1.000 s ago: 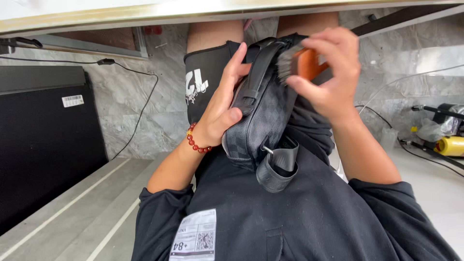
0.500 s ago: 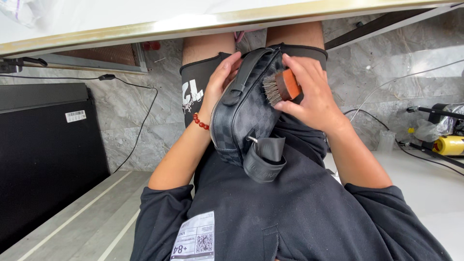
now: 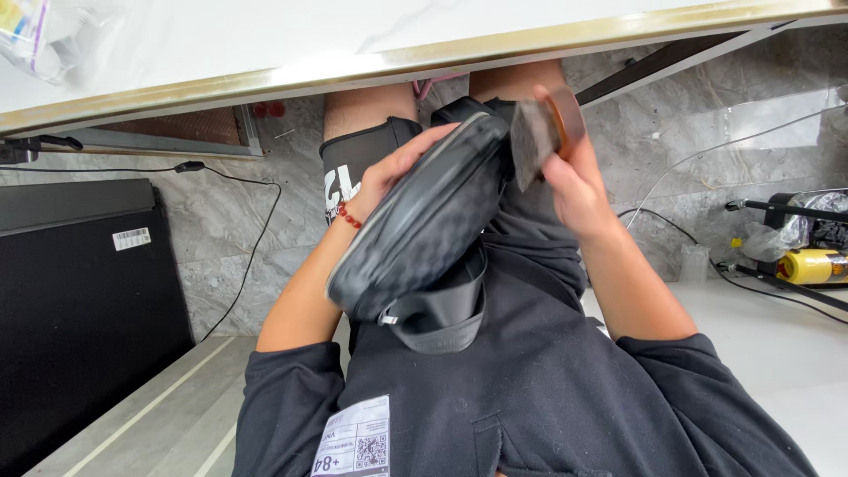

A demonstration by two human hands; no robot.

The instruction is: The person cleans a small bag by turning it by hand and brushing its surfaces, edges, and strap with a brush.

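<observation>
Nearest the camera is a black sweatshirt [image 3: 530, 397] with a white printed label [image 3: 353, 439] stuck low on its front. Above it, over the lap, lies a dark checkered bag [image 3: 424, 221], tilted so that its broad patterned face turns up, with a looped black strap [image 3: 439, 315] hanging from its lower edge. The left hand [image 3: 389, 172] is wrapped around the bag's far left side, fingers curled onto it, a red bead bracelet [image 3: 347, 215] at the wrist. The right hand [image 3: 570, 172] is closed around a wooden-backed brush [image 3: 545, 128], blurred, whose bristles sit at the bag's upper right corner. Beyond the knees runs the gold-trimmed edge of a white surface [image 3: 265, 53]. Far right on the floor lies a yellow canister [image 3: 813, 265].
</observation>
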